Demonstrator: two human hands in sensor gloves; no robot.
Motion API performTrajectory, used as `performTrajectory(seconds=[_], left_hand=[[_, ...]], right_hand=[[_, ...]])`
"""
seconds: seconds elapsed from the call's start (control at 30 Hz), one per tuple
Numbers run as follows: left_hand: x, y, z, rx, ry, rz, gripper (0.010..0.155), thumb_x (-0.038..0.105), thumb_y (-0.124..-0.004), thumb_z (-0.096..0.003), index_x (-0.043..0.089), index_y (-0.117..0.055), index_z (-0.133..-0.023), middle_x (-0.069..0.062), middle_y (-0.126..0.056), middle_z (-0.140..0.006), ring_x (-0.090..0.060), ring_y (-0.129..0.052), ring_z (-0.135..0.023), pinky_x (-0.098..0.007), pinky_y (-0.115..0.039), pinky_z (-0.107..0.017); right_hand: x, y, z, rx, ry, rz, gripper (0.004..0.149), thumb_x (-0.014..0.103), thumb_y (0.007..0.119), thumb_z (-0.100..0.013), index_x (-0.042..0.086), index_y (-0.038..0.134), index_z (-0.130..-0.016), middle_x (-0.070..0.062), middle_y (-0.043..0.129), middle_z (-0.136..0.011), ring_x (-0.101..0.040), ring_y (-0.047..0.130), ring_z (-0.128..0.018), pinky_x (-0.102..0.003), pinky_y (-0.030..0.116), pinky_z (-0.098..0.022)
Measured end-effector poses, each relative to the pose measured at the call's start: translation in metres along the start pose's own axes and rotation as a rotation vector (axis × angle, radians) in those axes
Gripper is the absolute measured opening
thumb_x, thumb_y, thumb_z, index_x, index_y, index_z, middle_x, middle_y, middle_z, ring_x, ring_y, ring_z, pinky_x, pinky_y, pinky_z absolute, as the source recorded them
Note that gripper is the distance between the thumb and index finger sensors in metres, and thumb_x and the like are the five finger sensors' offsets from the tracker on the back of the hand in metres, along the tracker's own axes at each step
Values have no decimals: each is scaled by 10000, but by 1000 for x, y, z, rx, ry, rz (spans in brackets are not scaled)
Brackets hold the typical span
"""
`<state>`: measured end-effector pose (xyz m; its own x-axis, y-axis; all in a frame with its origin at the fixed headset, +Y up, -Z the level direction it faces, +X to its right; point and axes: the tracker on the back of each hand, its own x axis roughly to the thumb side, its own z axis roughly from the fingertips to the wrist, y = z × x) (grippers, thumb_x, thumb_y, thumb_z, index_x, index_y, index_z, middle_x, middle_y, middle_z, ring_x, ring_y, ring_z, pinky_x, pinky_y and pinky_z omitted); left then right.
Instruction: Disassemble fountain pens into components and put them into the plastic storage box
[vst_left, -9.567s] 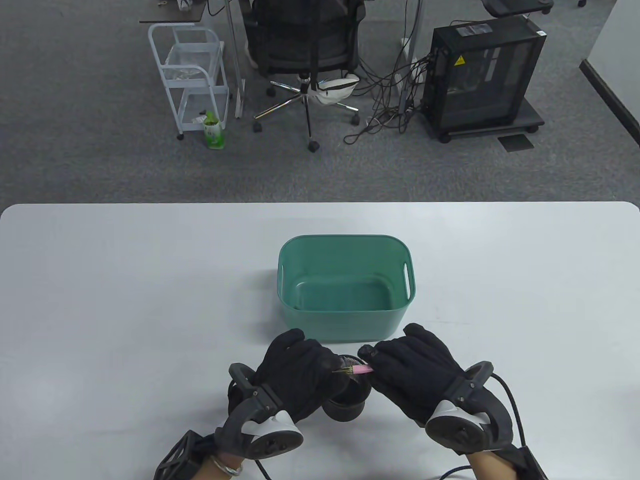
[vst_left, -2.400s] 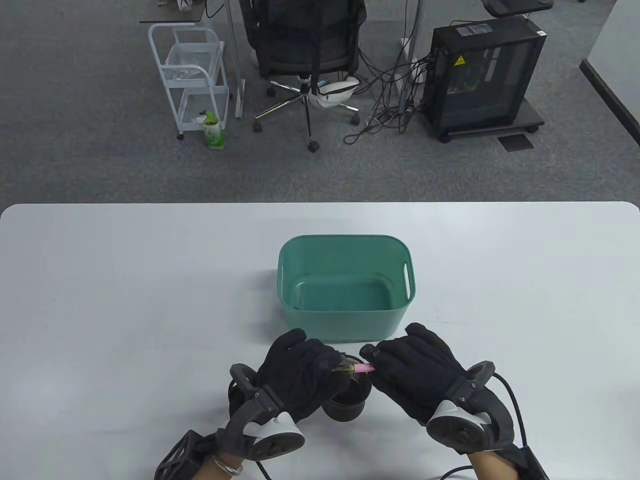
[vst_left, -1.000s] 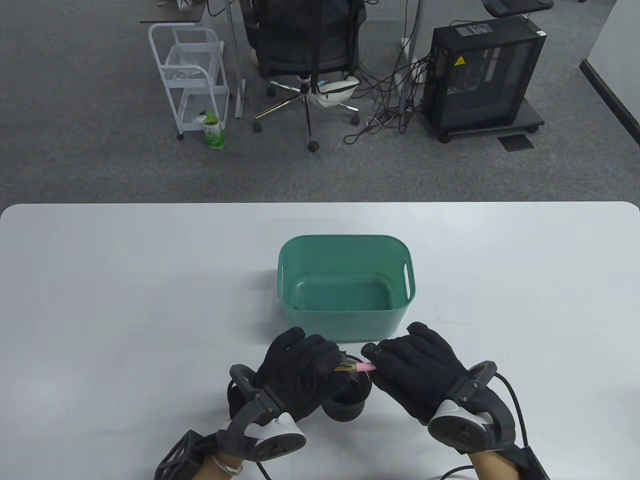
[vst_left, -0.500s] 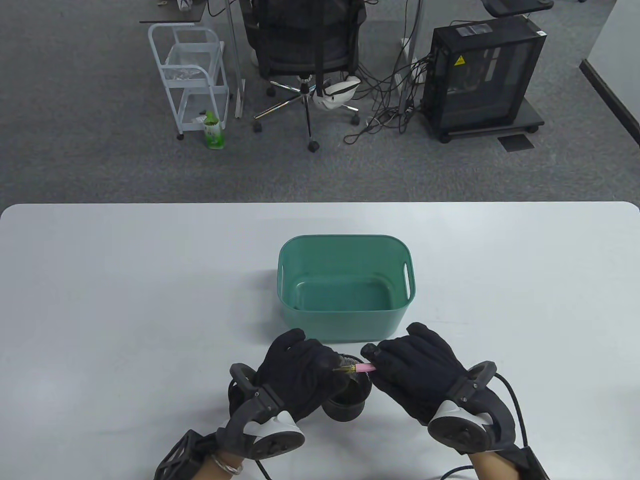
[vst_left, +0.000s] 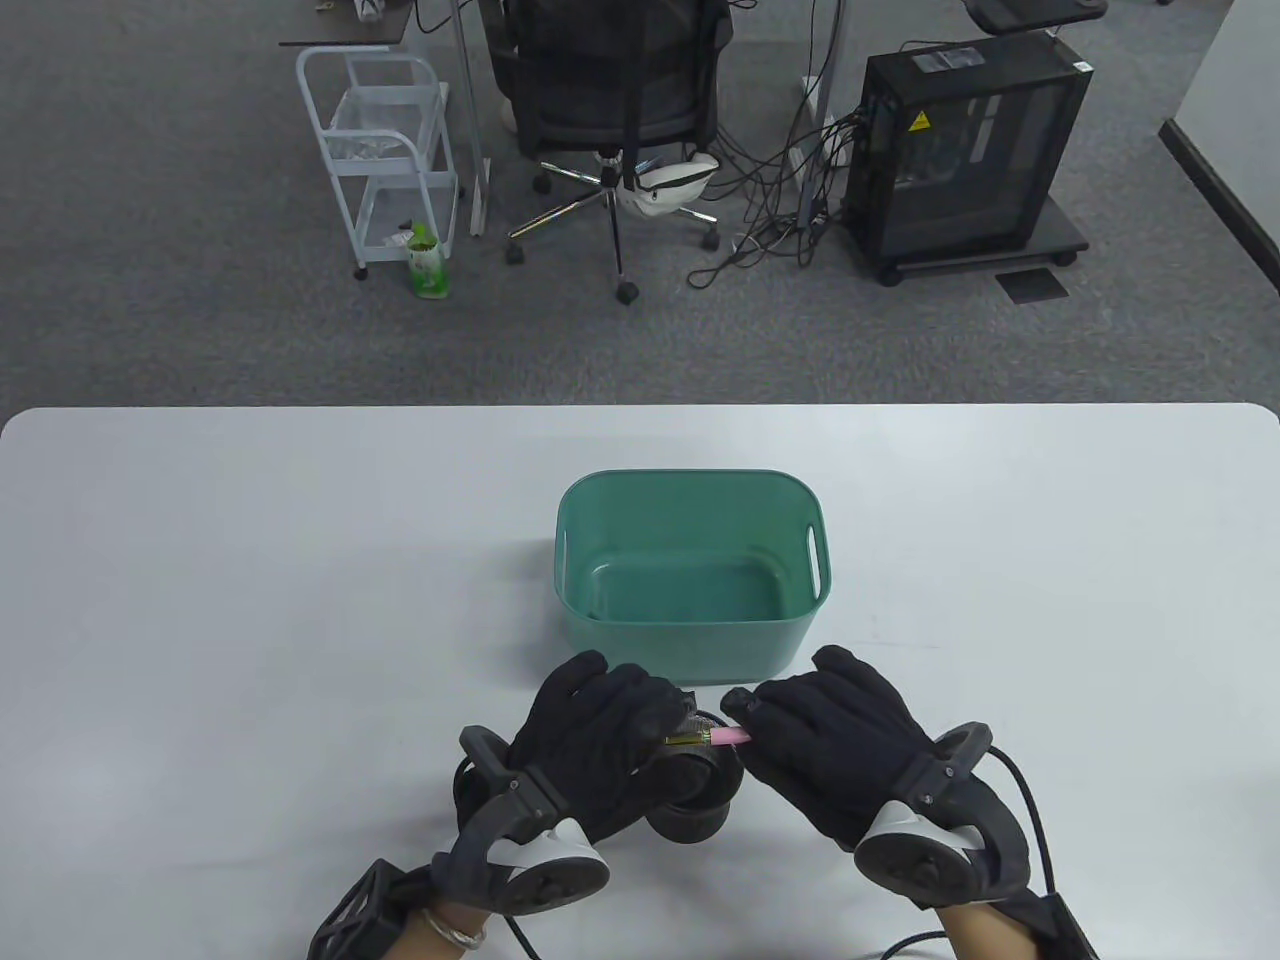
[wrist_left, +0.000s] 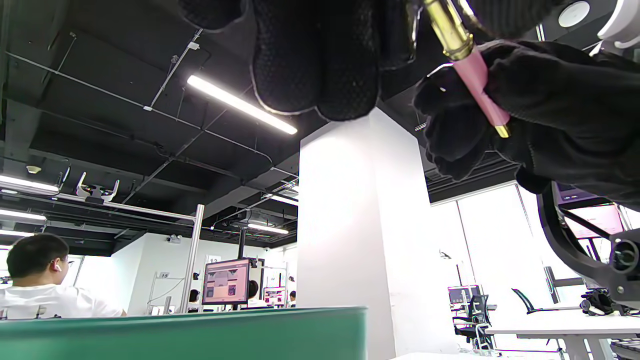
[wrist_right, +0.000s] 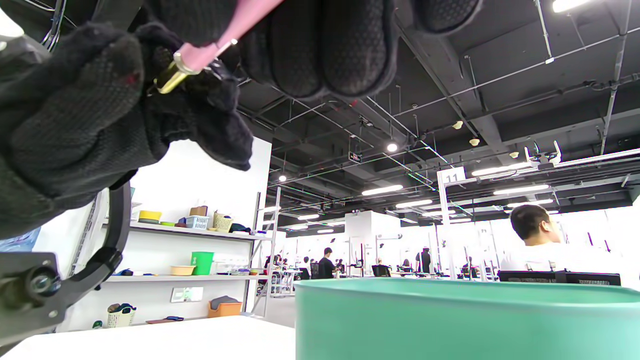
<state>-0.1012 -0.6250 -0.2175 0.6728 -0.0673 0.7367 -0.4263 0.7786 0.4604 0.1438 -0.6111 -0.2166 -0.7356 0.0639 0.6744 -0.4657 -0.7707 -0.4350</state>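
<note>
On the far left of the white table (vst_left: 250, 600) I've got bare surface. Moving in toward the middle, my left hand (vst_left: 600, 750) sits low near the front edge, fingers curled round the gold metal end of the pen (vst_left: 708, 739). From the left wrist view the pen (wrist_left: 472, 75) shows a brass-coloured section running into a pink one, and the gloved fingers (wrist_left: 315, 55) of that hand hang bunched at the top of the frame.

Directly under the pen, between my two hands, there's a dark round pot (vst_left: 700, 800) standing on the table; I can't make out what is inside it.

Just behind the hands sits the green box (vst_left: 690, 640), upright, open at the top. Its green rim fills the bottom of both wrist views (wrist_left: 200, 332) (wrist_right: 465, 320).

Going right, my right hand (vst_left: 830, 750) pinches the pink end of the pen, thumb and fingers wrapped round it. The right wrist view shows the pink shaft (wrist_right: 220, 42) passing under my curled fingers (wrist_right: 330, 45) and meeting the gold collar, which goes into the left glove. So both hands are clamped on the one pen, held level above the pot, just in front of the box and not in it.
</note>
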Motion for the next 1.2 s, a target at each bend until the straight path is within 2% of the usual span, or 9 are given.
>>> performTrajectory(seconds=[0.17, 0.33, 0.57, 1.2], left_hand=[[1, 1, 0, 17, -13, -9, 591, 566, -699, -612, 152, -624, -1028, -25, -872, -973, -262, -850, -906, -538, -538, -823], [3, 1, 0, 18, -17, -20, 523, 521, -721, -625, 164, -640, -999, -5, -882, -950, -244, -864, -888, -530, -543, -822], [3, 1, 0, 25, -12, -18, 456, 487, -710, -642, 171, -672, -969, 6, -907, -912, -235, -886, -856, -522, -555, -815], [2, 0, 0, 28, -8, -15, 458, 502, -620, -653, 147, -774, -898, -3, -990, -798, -232, -956, -750, -511, -601, -782]], right_hand=[[0, 0, 0, -1, 1, 0, 442, 492, 691, -559, 303, 828, -935, 55, 861, -865, -128, 873, -762, -486, 593, -779], [0, 0, 0, 1, 1, 1, 443, 492, 690, -559, 302, 829, -935, 56, 860, -865, -128, 874, -762, -486, 592, -779], [0, 0, 0, 1, 0, -2, 444, 492, 691, -558, 303, 827, -936, 55, 860, -865, -127, 874, -762, -486, 592, -779], [0, 0, 0, 2, -2, -1, 442, 491, 691, -559, 303, 829, -935, 55, 861, -865, -129, 873, -763, -486, 592, -779]])
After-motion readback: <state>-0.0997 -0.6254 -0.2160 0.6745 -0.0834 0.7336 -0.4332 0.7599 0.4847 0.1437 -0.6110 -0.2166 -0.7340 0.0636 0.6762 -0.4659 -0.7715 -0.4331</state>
